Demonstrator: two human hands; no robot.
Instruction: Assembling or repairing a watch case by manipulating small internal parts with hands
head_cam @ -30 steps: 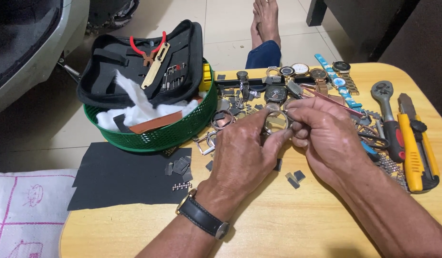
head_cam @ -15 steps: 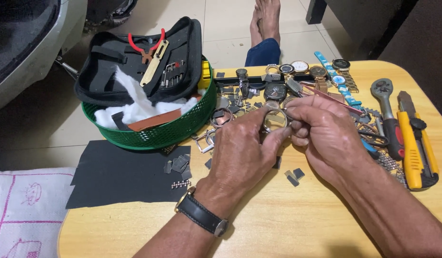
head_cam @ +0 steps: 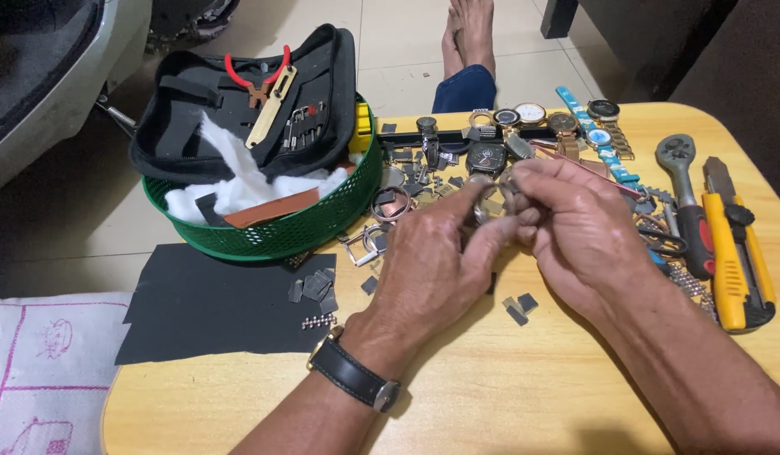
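While both hands meet over the middle of the wooden bench [head_cam: 508,388], a small round metal watch part [head_cam: 488,205] is pinched between them, mostly hidden by knuckles, so its exact kind is hard to make out. The left hand [head_cam: 436,270], with a black-strapped wristwatch [head_cam: 353,377] on its wrist, has its fingers [head_cam: 482,226] pressed against the part from below; the right hand [head_cam: 575,227] curls its fingers over it from the far side, their tips out of sight. Toward the bench's far edge lies a jumble of watches [head_cam: 533,118] and loose links, partly covered by the hands. At the right edge rest a ratchet wrench [head_cam: 689,206] and a yellow utility knife [head_cam: 731,253]. Near the left far corner a green basket [head_cam: 280,227] holds a black tool pouch [head_cam: 246,105] with red-handled pliers [head_cam: 257,76]; beside it lies a dark sheet [head_cam: 204,307]. A bare foot [head_cam: 471,29] shows on the floor beyond the bench, cut off by the frame's top.
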